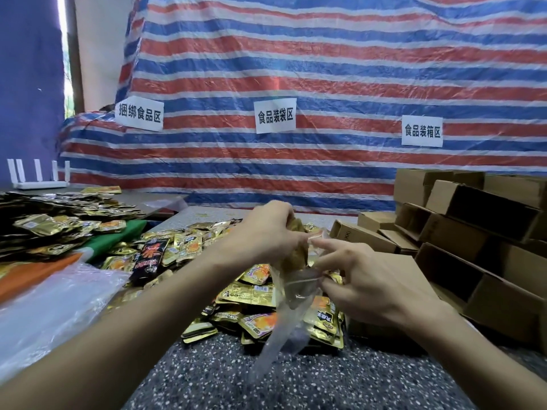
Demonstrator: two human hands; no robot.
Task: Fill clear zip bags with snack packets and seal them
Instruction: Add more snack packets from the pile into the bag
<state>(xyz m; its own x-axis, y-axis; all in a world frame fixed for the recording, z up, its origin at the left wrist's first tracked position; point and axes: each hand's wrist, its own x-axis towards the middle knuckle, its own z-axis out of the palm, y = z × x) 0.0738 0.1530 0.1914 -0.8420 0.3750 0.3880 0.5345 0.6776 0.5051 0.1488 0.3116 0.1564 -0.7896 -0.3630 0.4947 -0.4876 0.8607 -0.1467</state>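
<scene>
My left hand (266,232) grips a small bunch of gold snack packets (297,247) and holds them at the mouth of a clear zip bag (288,309). My right hand (364,279) pinches the bag's upper edge and holds the mouth apart. The bag hangs limp below both hands, over a heap of gold and orange snack packets (251,291) on the speckled table (266,380). How far the packets reach into the bag is hidden by my fingers.
More gold packets (59,220) are piled at the left on green and orange cloth. A sheet of clear plastic (50,306) lies at the near left. Open cardboard boxes (473,232) are stacked at the right. A striped tarp with paper labels hangs behind.
</scene>
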